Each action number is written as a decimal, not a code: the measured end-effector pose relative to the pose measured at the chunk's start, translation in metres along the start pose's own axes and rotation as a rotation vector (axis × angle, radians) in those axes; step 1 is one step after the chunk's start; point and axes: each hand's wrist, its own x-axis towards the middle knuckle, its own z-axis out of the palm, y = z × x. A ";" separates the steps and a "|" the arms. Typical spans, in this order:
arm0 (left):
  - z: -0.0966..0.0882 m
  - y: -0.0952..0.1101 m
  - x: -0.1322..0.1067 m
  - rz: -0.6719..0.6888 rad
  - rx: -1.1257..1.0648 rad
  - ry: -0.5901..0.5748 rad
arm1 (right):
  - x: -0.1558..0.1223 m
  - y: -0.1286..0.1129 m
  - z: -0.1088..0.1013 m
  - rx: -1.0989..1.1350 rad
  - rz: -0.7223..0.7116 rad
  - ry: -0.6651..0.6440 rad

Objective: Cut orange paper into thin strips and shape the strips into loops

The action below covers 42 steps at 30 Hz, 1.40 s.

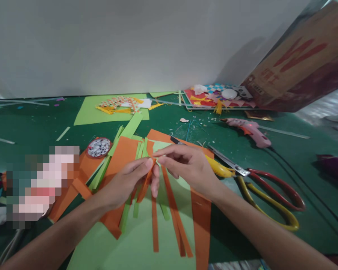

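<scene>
Narrow orange paper strip (145,186), smooth and bent, frame centre | left hand (135,171) pinches it between thumb and fingers; right hand (190,160), fingertips together at its upper end, cannot tell if gripping | flat pale-green paper sheet (129,247) beneath, lower centre | strip's top hidden by fingers, sheet's near edge cut off

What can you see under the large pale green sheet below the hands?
Orange paper sticks out past the right edge of the pale green sheet. How far it runs beneath, and whether anything else lies there, cannot be seen because the sheet covers it.
</scene>
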 end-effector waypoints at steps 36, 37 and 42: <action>0.001 0.001 0.000 -0.037 -0.016 -0.006 | -0.003 0.001 0.004 -0.213 -0.082 0.006; 0.001 0.001 0.000 -0.039 -0.015 -0.004 | -0.003 0.001 0.003 -0.222 -0.086 0.010; 0.001 0.001 0.000 -0.028 -0.048 -0.004 | -0.004 0.002 0.004 -0.273 -0.173 0.061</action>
